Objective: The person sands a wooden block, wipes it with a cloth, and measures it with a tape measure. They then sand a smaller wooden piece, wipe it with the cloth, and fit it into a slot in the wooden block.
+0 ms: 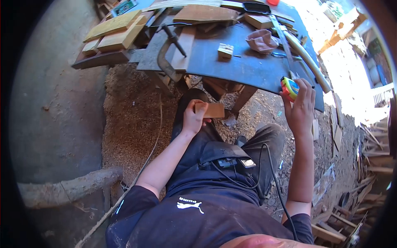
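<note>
Head view: clamp (164, 66) at the table's (244, 72) front edge, left end
Your left hand (195, 117): fingers pinching a small wood block (216, 110), near your knee
Your right hand (301, 103): fingers wrapped round the tape measure (289, 89), right by that edge

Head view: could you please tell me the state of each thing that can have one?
Wooden block: held in the left hand.
Tape measure: in the right hand; extension unclear.
Cloth: crumpled, on the table.
Small block: resting on the table.
Clamp: at the table edge; tightness unclear.
Waist pouch: seems open.
</note>
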Motion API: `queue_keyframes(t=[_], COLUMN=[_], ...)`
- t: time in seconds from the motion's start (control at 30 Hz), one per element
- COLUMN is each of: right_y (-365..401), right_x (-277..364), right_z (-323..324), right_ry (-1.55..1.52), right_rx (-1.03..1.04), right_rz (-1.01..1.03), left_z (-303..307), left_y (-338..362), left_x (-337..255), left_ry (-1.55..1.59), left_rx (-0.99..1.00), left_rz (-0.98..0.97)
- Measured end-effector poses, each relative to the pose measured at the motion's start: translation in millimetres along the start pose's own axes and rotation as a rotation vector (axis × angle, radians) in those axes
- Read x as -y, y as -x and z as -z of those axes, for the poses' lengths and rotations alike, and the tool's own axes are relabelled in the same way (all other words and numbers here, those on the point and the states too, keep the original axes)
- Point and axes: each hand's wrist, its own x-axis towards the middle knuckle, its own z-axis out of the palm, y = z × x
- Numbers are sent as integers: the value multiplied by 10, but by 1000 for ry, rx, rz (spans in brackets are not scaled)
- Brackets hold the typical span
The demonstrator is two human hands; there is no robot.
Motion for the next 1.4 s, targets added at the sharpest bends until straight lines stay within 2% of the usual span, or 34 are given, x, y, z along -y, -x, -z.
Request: queue_keyframes(t=[0.1, 0.3, 0.4, 0.47, 0.53, 0.6, 0.73, 0.83, 0.93, 0.97, 1.07, 1.1, 1.2, 1.33, 1.4], right_y=[-76, -234, -289, -305, -309, -310, -315, -314, -308, -307, -299, -296, -288, -301, -297], right_x=[153, 331, 313, 330, 361, 360, 362, 360, 346, 336, 322, 322, 320, 335, 331], right_z=[-92, -269, -355, -372, -341, -327, -305, -323, -340, -348, -374, -382, -400, -390, -393], right_ry=[15, 3, -71, -100, -100, -123, -147, -142, -155, -153, -142, -135, -128, -131, -127], right_rx=[12, -13, -40, -49, -52, -52, -42, -49, -50, -51, -47, -43, -47, -45, -44], right_rz=[87, 143, 159, 166, 165, 171, 157, 146, 140, 138, 125, 112, 97, 85, 79], left_z=[24, 423, 796, 1075, 1461, 1755, 2053, 2166, 2402, 2516, 2314, 2300, 2239, 2318, 2389], left_y=[18, 55, -38, -183, -438, -638, -1059, -1419, -1786, -1928, -1924, -1966, -2030, -2072, -2064], left_x=[-21, -210, -744, -1150, -1430, -1729, -2362, -2605, -2733, -2780, -2953, -2928, -2731, -2568, -2581], left_ry=[154, 521, 640, 652, 624, 577, 250, 89, -377, -484, -755, -794, -974, -905, -954], left_rx=[-42, -578, -808, -933, -944, -845, -620, -679, -765, -745, -795, -788, -925, -1070, -1193], left_rz=[-45, -210, -329, -495, -647, -699, -778, -777, -836, -792, -559, -497, -496, -595, -490])
